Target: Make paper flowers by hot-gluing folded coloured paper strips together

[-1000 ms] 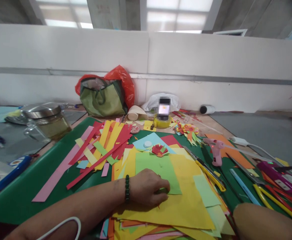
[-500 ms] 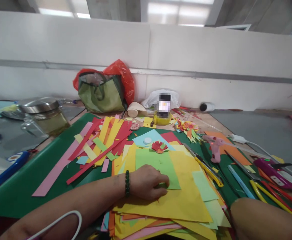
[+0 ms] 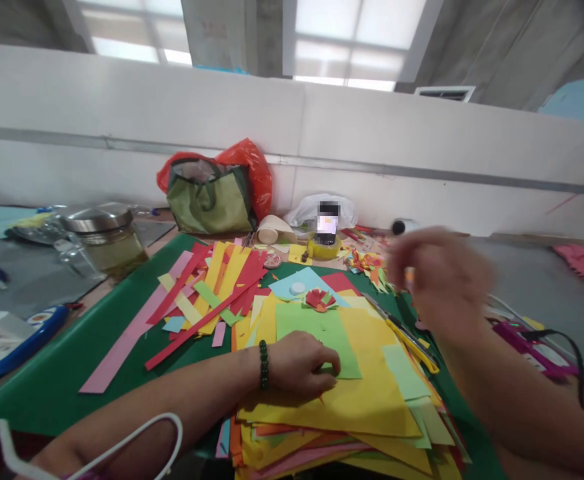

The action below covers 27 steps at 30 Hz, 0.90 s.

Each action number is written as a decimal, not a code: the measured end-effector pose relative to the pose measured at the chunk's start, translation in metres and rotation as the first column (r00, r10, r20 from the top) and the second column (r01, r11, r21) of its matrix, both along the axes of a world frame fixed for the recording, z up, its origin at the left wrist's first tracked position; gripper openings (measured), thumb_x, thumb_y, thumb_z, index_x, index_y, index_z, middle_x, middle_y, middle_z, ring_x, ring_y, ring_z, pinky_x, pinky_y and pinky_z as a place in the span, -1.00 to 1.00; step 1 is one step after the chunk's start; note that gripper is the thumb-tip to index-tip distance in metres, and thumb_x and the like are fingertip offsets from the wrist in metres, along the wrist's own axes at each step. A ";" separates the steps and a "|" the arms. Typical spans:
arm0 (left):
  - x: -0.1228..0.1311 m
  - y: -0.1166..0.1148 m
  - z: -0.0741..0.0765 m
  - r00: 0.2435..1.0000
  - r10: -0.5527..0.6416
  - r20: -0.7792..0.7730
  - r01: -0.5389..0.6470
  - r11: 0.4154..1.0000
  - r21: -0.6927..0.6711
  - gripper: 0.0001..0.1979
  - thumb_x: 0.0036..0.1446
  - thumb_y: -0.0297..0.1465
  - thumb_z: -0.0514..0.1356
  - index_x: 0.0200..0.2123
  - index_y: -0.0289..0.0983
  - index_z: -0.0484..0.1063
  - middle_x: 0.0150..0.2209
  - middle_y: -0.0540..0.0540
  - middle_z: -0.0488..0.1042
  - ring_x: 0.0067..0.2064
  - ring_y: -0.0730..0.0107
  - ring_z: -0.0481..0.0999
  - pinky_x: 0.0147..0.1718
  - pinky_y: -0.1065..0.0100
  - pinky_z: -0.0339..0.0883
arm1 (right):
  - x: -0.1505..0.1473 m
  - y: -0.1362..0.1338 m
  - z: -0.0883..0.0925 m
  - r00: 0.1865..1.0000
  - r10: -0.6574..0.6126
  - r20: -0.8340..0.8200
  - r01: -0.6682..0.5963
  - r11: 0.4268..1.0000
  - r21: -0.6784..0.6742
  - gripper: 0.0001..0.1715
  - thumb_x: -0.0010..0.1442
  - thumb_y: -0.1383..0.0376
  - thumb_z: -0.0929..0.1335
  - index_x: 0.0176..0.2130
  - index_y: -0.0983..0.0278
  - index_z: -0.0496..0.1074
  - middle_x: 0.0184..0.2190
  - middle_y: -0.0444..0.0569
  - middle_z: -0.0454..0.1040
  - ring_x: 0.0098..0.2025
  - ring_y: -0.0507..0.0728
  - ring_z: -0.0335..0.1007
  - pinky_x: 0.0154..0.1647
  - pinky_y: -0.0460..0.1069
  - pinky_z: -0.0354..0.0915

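Note:
My left hand (image 3: 305, 363), with a green bead bracelet (image 3: 263, 365) at the wrist, rests on a light green paper sheet (image 3: 299, 320) and the yellow paper (image 3: 367, 407) under it. Its fingers are curled in toward the thumb; what they pinch, if anything, is hidden. A small red sliver shows just below them. Smeared by motion, my right hand (image 3: 442, 280) is raised over the right side, in front of the spot where the pink glue gun lies. Ahead of my left hand sits a red and green paper flower (image 3: 321, 300) beside a white round cap (image 3: 297, 288).
Coloured paper strips (image 3: 217, 280) lie on the green mat (image 3: 42, 393). A yellow utility knife (image 3: 407, 340) lies right of the paper stack. At the back stand a phone (image 3: 328, 223), a green bag (image 3: 209, 200) and, to the left, a glass jug (image 3: 105, 243). A purple power strip (image 3: 537, 350) is at right.
My right hand has come up from the lower right edge and reached forward over the tools. My left hand stays on the paper. The view has tilted up slightly.

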<state>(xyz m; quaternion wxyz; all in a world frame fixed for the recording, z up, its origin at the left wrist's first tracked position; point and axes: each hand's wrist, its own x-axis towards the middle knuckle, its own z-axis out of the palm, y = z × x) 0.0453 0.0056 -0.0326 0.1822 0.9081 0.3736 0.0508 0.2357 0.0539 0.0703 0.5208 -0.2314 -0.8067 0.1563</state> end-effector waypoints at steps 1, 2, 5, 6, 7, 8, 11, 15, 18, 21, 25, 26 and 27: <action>0.000 0.000 0.000 1.000 0.003 0.000 -0.003 1.000 -0.005 -0.77 0.08 -0.32 0.20 -0.17 -0.13 0.54 -0.41 0.00 0.61 -0.36 0.32 0.57 -0.39 0.43 0.32 | -0.005 0.010 -0.005 0.996 -0.045 0.081 0.049 0.997 -0.057 -0.71 0.36 0.19 0.20 -0.27 0.23 0.42 -0.51 -0.15 0.39 -0.50 -0.01 0.27 -0.45 -0.08 0.24; -0.001 0.000 0.000 1.000 0.004 0.001 -0.004 1.000 -0.006 -0.75 0.07 -0.33 0.20 -0.16 -0.13 0.54 -0.39 0.00 0.61 -0.36 0.31 0.57 -0.39 0.43 0.32 | -0.010 0.022 -0.012 0.976 -0.086 0.199 0.114 0.984 -0.137 -0.72 0.33 0.18 0.23 -0.33 0.23 0.41 -0.53 -0.16 0.37 -0.51 0.00 0.25 -0.47 -0.08 0.20; -0.001 -0.001 0.000 1.000 -0.012 0.010 0.012 1.000 0.016 -0.77 0.09 -0.32 0.19 -0.16 -0.15 0.54 -0.37 -0.03 0.61 -0.34 0.28 0.57 -0.39 0.42 0.32 | -0.019 0.059 -0.048 0.825 -0.075 0.560 0.343 0.854 -0.391 -0.74 0.22 0.15 0.30 -0.40 0.26 0.40 -0.50 -0.12 0.43 -0.44 0.06 0.32 -0.44 -0.06 0.17; -0.001 -0.001 0.000 1.000 -0.013 0.012 0.012 0.999 0.029 -0.78 0.11 -0.31 0.18 -0.18 -0.15 0.54 -0.38 -0.04 0.61 -0.34 0.28 0.57 -0.40 0.42 0.32 | -0.020 0.068 -0.062 0.795 -0.055 0.604 0.395 0.803 -0.447 -0.74 0.21 0.15 0.29 -0.39 0.27 0.41 -0.47 -0.09 0.46 -0.41 0.07 0.34 -0.42 -0.06 0.17; -0.001 -0.001 0.000 1.000 -0.013 0.009 0.012 0.999 0.039 -0.80 0.11 -0.31 0.18 -0.20 -0.16 0.54 -0.40 -0.04 0.60 -0.35 0.29 0.57 -0.41 0.42 0.31 | -0.021 0.076 -0.075 0.787 -0.059 0.614 0.414 0.789 -0.454 -0.73 0.22 0.15 0.29 -0.37 0.27 0.42 -0.43 -0.07 0.48 -0.38 0.09 0.36 -0.40 -0.06 0.18; -0.001 -0.001 -0.001 1.000 -0.016 0.003 0.016 0.999 0.045 -0.80 0.11 -0.30 0.19 -0.20 -0.16 0.54 -0.42 -0.04 0.60 -0.36 0.30 0.56 -0.42 0.43 0.30 | -0.022 0.082 -0.087 0.781 -0.063 0.622 0.427 0.780 -0.457 -0.73 0.21 0.14 0.29 -0.36 0.28 0.42 -0.41 -0.04 0.49 -0.37 0.10 0.37 -0.40 -0.05 0.18; 0.000 -0.001 -0.003 1.000 -0.006 -0.002 0.006 0.998 0.056 -0.81 0.09 -0.32 0.21 -0.21 -0.15 0.53 -0.46 -0.02 0.57 -0.39 0.33 0.54 -0.44 0.45 0.28 | -0.023 0.091 -0.112 0.777 -0.080 0.624 0.449 0.766 -0.461 -0.71 0.16 0.09 0.33 -0.36 0.27 0.43 -0.42 -0.03 0.50 -0.40 0.12 0.38 -0.43 -0.05 0.16; 0.001 -0.001 -0.004 1.000 0.004 0.018 -0.005 0.999 0.047 -0.83 0.08 -0.33 0.21 -0.22 -0.15 0.52 -0.49 0.01 0.56 -0.42 0.35 0.53 -0.45 0.46 0.27 | -0.024 0.091 -0.123 0.795 -0.091 0.600 0.448 0.754 -0.480 -0.64 0.10 0.02 0.37 -0.27 0.25 0.43 -0.40 -0.05 0.52 -0.38 0.12 0.40 -0.45 -0.07 0.14; 0.001 0.000 -0.005 1.000 0.011 0.023 -0.011 1.000 0.022 -0.84 0.08 -0.33 0.21 -0.23 -0.15 0.51 -0.51 0.02 0.55 -0.43 0.37 0.53 -0.46 0.46 0.26 | -0.024 0.086 -0.124 0.826 -0.080 0.558 0.416 0.754 -0.508 -0.55 0.07 0.00 0.39 -0.18 0.27 0.43 -0.36 -0.04 0.52 -0.36 0.12 0.41 -0.43 -0.07 0.16; 0.001 0.000 -0.006 0.999 0.017 0.028 -0.018 1.000 0.018 -0.83 0.08 -0.33 0.21 -0.23 -0.14 0.50 -0.51 0.03 0.54 -0.44 0.37 0.53 -0.47 0.46 0.25 | -0.026 0.082 -0.125 0.856 -0.071 0.511 0.379 0.760 -0.529 -0.55 0.10 0.04 0.37 -0.14 0.31 0.42 -0.35 -0.02 0.51 -0.35 0.12 0.40 -0.41 -0.06 0.18; 0.002 0.000 -0.005 0.999 0.026 0.031 -0.026 1.000 0.010 -0.84 0.06 -0.34 0.22 -0.23 -0.14 0.50 -0.51 0.05 0.55 -0.44 0.38 0.53 -0.48 0.48 0.25 | -0.030 0.080 -0.130 0.895 -0.044 0.444 0.322 0.751 -0.576 -0.58 0.07 0.21 0.38 -0.07 0.32 0.40 -0.38 -0.06 0.50 -0.37 0.09 0.40 -0.42 -0.08 0.18; 0.003 -0.001 -0.005 0.999 0.029 0.032 -0.029 1.000 0.009 -0.84 0.06 -0.35 0.23 -0.24 -0.14 0.50 -0.51 0.05 0.55 -0.44 0.39 0.53 -0.48 0.49 0.26 | -0.030 0.079 -0.131 0.899 -0.041 0.435 0.315 0.750 -0.581 -0.55 0.04 0.24 0.39 -0.05 0.32 0.40 -0.37 -0.06 0.50 -0.37 0.08 0.40 -0.42 -0.09 0.18; 0.003 -0.001 -0.005 0.999 0.032 0.032 -0.033 0.999 0.007 -0.84 0.05 -0.36 0.23 -0.24 -0.14 0.50 -0.50 0.05 0.55 -0.44 0.39 0.53 -0.48 0.49 0.26 | -0.031 0.078 -0.133 0.903 -0.043 0.428 0.312 0.750 -0.583 -0.51 0.02 0.24 0.40 -0.03 0.31 0.39 -0.35 -0.06 0.50 -0.35 0.08 0.40 -0.41 -0.09 0.19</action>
